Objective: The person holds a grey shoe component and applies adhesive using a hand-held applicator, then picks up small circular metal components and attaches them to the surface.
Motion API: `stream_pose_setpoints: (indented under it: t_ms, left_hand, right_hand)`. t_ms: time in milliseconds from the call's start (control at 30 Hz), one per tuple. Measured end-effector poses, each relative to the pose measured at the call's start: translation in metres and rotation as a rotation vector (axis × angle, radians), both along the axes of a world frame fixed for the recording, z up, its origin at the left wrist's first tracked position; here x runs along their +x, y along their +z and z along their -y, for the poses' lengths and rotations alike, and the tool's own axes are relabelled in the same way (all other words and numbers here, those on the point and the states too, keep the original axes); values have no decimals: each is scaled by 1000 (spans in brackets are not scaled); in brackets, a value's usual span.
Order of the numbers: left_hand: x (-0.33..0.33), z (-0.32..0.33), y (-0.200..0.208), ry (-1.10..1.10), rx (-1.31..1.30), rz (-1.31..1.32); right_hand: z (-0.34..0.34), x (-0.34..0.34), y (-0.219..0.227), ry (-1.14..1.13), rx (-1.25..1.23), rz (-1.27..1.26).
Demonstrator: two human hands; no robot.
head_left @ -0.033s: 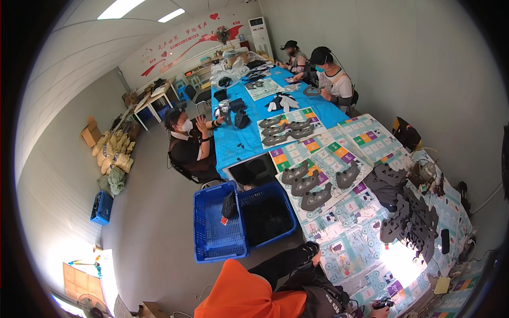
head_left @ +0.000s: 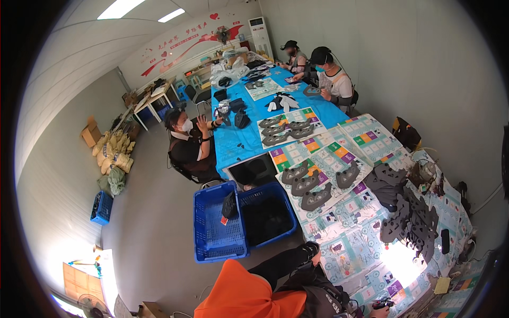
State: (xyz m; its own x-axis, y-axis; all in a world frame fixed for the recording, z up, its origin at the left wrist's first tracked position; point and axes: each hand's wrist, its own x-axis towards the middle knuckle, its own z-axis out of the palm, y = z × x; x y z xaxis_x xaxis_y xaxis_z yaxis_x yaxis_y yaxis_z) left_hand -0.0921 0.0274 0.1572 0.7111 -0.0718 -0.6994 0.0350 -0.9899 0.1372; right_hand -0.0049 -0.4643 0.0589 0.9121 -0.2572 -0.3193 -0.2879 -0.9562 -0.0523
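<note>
My left hand (head_left: 316, 258) lies at the near left edge of the table, beyond a black sleeve and wristband. Only a small part of it shows, and its fingers cannot be made out. At the lower edge of the picture is my right hand (head_left: 379, 312), mostly cut off, with a black device (head_left: 382, 304) at the wrist. Nearest to my hands is the patterned table covering (head_left: 344, 275). Farther along it sit a pile of dark grey foam-like pieces (head_left: 411, 225) and several grey curved pieces with cutouts (head_left: 316, 197) on a printed sheet.
Two blue crates, one lighter (head_left: 199, 225) and one holding dark material (head_left: 293, 225), stand left of the table. A co-worker in black (head_left: 191, 151) sits beyond them; two more people (head_left: 339, 85) work across the blue-covered table (head_left: 228, 143). Sacks (head_left: 112, 151) lie by the left wall.
My hands stay where they were. The co-worker on the left has slightly shifted the grey piece in hand downward.
</note>
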Motion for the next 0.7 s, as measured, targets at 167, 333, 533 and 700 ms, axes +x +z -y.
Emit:
stream_pose_setpoints:
  t_ms: [167,333,533,700]
  left_hand:
    - [-4,-3,1,12,2,-47]
    - [12,1,10,-45,-24,-49]
    - [-2,-13,10,-11,5,-127]
    - [15,-17,25,-65,10,-143]
  right_hand:
    - [-27,-1,20,-16,-55,-48]
    - [28,21,-19,60,-53,-10]
    - [-17,9,-9,58,-17,-91]
    - [12,11,-16,55,-4,-55]
